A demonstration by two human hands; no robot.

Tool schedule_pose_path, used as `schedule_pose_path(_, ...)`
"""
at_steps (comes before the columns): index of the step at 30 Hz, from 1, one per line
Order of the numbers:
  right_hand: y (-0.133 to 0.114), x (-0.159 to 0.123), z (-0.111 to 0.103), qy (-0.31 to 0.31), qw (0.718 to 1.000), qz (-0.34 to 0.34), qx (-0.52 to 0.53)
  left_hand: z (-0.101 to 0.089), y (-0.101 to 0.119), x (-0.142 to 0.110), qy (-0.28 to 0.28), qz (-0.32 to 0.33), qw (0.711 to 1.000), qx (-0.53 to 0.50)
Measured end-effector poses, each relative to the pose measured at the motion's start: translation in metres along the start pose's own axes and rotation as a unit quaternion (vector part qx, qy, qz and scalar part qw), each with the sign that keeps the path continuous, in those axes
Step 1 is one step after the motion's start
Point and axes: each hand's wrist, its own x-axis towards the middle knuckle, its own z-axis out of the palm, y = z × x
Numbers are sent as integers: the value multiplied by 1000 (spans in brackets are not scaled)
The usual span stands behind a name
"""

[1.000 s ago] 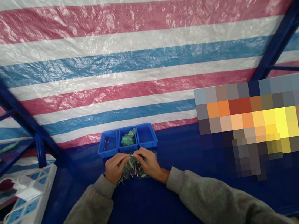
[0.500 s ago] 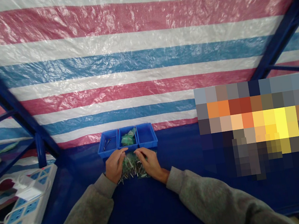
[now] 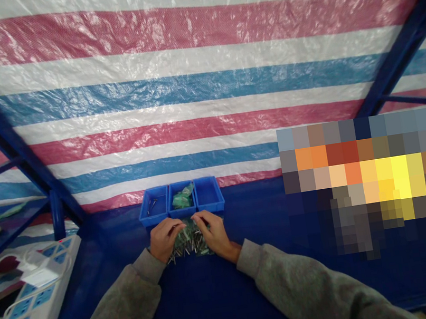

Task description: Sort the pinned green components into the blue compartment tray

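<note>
A heap of small metal pins [image 3: 189, 244] lies on green plastic packaging, just in front of a row of blue plastic bins. My left hand [image 3: 164, 240] curls over the heap's left side, and my right hand [image 3: 214, 235] rests at its right side. The fingertips of both hands sit above the heap, a short gap apart. Whether they pinch a pin is too small to tell. The left bin [image 3: 154, 205] holds a few dark pins, the middle bin [image 3: 181, 200] holds a green packet, and the right bin [image 3: 209, 194] shows nothing inside.
A white power strip [image 3: 36, 292] with blue sockets and white cables lies at the lower left. Above it, a blue metal shelf frame [image 3: 3, 126] holds a few items. Behind the bins hangs a striped tarpaulin [image 3: 187, 94]. A pixelated patch [image 3: 372, 183] covers the right side.
My fingertips, spread apart half a second ago, have drawn closer together over the heap. The bins and the heap stay in place.
</note>
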Motion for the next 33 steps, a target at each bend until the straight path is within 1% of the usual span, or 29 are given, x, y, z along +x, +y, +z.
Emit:
schedule_pose_path(6, 1, -1, 2, -48, 998, -34, -3, 0, 2, -1, 9, -54, 998, -27)
schedule_pose_path(9, 3, -1, 4, -55, 997, -50, -7, 1, 1, -3, -4, -81, 995, -56)
schedule_pose_path(13, 5, -2, 5, -60, 997, -49, -12, 2, 1, -4, -14, -98, 992, -80)
schedule_pose_path(17, 4, -2, 5, -56, 998, -27, -11, 1, 2, -4, -17, -78, 995, -63)
schedule_pose_path(22, 6, -2, 5, -29, 1000, 6, -1, 0, 4, -1, 6, -46, 999, -21)
schedule_pose_path(26, 5, -1, 4, -21, 1000, 10, 0, 0, 4, 1, 9, -28, 999, -12)
schedule_pose_path(33, 3, -1, 3, -21, 1000, 1, 1, -3, 6, 0, 8, -27, 1000, 1)
